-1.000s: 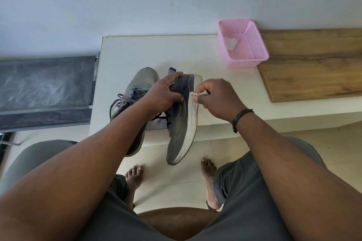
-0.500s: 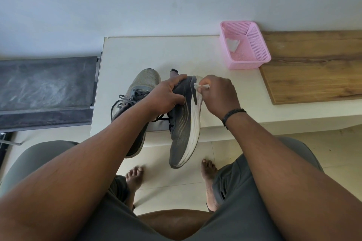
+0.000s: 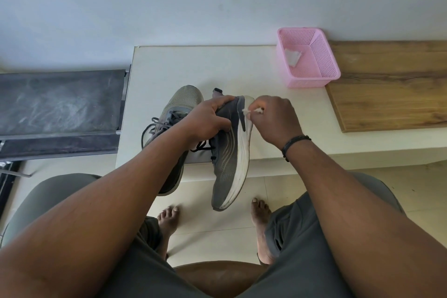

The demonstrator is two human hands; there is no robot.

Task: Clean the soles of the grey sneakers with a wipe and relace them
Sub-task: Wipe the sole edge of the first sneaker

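My left hand grips the collar of a dark grey sneaker held on its side in the air, toe pointing down toward me, white sole edge facing right. My right hand pinches a small white wipe against the sole's edge near the heel. The second grey sneaker lies on the white table to the left, partly behind my left forearm, with its dark laces loose.
A pink mesh basket with a white wipe inside stands at the back right of the table. A wooden board lies to its right. A dark grey bench is on the left. Bare feet rest on the tiled floor.
My right hand slid the wipe up along the sole edge toward the heel. The held sneaker stayed about where it was in my left hand.
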